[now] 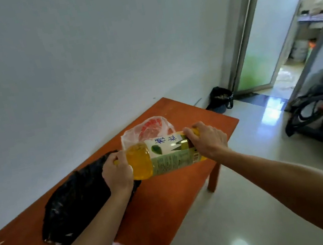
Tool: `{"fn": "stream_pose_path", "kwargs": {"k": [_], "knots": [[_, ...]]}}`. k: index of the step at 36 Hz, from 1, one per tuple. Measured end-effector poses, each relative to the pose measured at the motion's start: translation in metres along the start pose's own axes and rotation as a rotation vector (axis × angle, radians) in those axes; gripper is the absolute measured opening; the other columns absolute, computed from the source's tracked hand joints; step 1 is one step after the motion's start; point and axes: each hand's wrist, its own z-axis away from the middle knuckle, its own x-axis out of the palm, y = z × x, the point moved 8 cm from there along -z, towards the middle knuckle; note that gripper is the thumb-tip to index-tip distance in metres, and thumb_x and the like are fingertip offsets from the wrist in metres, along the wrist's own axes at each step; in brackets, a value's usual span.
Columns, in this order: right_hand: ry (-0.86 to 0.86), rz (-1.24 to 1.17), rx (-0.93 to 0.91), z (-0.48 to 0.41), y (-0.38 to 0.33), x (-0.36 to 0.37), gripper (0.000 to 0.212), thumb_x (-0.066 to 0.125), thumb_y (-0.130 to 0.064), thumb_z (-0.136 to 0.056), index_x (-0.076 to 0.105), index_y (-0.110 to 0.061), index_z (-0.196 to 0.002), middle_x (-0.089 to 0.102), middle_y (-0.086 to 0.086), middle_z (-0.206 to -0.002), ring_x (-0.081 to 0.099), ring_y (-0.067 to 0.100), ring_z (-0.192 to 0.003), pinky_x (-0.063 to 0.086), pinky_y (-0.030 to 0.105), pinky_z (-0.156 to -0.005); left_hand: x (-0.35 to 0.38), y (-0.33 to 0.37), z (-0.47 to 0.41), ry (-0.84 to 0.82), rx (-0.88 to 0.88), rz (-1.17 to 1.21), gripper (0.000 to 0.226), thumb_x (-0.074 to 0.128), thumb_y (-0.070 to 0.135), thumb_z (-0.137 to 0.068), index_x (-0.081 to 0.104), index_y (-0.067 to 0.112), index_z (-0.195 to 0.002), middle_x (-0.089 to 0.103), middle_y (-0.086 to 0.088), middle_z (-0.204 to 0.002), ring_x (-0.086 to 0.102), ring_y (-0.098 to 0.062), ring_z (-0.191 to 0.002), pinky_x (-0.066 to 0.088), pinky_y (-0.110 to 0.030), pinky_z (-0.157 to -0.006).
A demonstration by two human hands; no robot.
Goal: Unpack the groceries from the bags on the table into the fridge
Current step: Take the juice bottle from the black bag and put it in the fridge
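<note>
Left hand [117, 172] and right hand [208, 138] grip the bottle [168, 153]; black bag [73, 203] beneath, meat bag [148, 128] behind.

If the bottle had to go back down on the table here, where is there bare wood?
Bare table shows between the black bag and the right edge, below the bottle, and at the far corner beside the pink-filled clear bag. The wall side is crowded: both bags lie close there.
</note>
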Motion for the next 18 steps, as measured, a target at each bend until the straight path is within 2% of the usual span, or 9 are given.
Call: {"fn": "stream_pose_path", "kwargs": {"k": [4,6,8,10,12,15,18], "knots": [[0.057,0.024,0.133,0.016,0.093,-0.055,0.060,0.029,-0.074,-0.089,0.058,-0.031,-0.119,0.069,0.002,-0.099,0.062,0.022,-0.084,0.046,0.035,-0.074,0.073,0.032,0.054,-0.128,0.058,0.073,0.042,0.041,0.048,-0.082,0.065,0.014,-0.080,0.061,-0.001,-0.073,0.059,-0.023,-0.073,0.046,-0.037,-0.065],[0.079,0.048,0.209,0.025,0.143,-0.080,0.060,0.029,-0.073,-0.090,0.057,-0.031,-0.122,0.069,0.004,-0.101,0.063,0.024,-0.087,0.047,0.035,-0.075,0.112,0.052,0.080,-0.204,0.103,0.083,0.045,0.039,0.048,-0.079,0.067,0.013,-0.086,0.064,-0.003,-0.081,0.060,-0.024,-0.078,0.048,-0.035,-0.066],[0.112,0.056,0.277,0.034,0.188,-0.107,0.058,0.030,-0.070,-0.092,0.056,-0.030,-0.125,0.069,0.006,-0.103,0.062,0.024,-0.087,0.042,0.033,-0.071,0.149,0.077,0.107,-0.282,0.155,0.103,0.036,0.040,0.044,-0.081,0.062,0.015,-0.079,0.060,0.000,-0.072,0.057,-0.023,-0.072,0.046,-0.033,-0.064],[0.152,0.053,0.326,0.045,0.229,-0.131,0.055,0.031,-0.069,-0.094,0.056,-0.030,-0.125,0.069,0.005,-0.104,0.057,0.021,-0.082,0.039,0.031,-0.069,0.185,0.098,0.133,-0.346,0.180,0.098,0.031,0.041,0.043,-0.081,0.061,0.019,-0.082,0.056,0.006,-0.069,0.055,-0.018,-0.068,0.048,-0.034,-0.064],[0.198,0.045,0.365,0.055,0.270,-0.152,0.056,0.030,-0.069,-0.093,0.057,-0.030,-0.124,0.068,0.003,-0.103,0.057,0.019,-0.081,0.043,0.032,-0.069,0.223,0.115,0.158,-0.425,0.192,0.097,0.031,0.040,0.044,-0.081,0.061,0.023,-0.089,0.057,0.009,-0.075,0.055,-0.014,-0.072,0.048,-0.034,-0.068],[0.249,0.038,0.459,0.069,0.334,-0.180,0.059,0.028,-0.071,-0.092,0.057,-0.031,-0.124,0.068,0.002,-0.102,0.061,0.021,-0.084,0.049,0.034,-0.074,0.285,0.135,0.194,-0.555,0.222,0.118,0.035,0.041,0.044,-0.080,0.064,0.020,-0.090,0.061,0.003,-0.078,0.058,-0.019,-0.076,0.048,-0.035,-0.067],[0.294,0.040,0.546,0.078,0.391,-0.206,0.063,0.025,-0.075,-0.088,0.059,-0.032,-0.121,0.069,0.001,-0.098,0.062,0.021,-0.083,0.054,0.038,-0.075,0.349,0.152,0.227,-0.665,0.243,0.133,0.033,0.042,0.044,-0.082,0.064,0.019,-0.084,0.060,0.000,-0.072,0.056,-0.018,-0.070,0.045,-0.033,-0.063]]}}
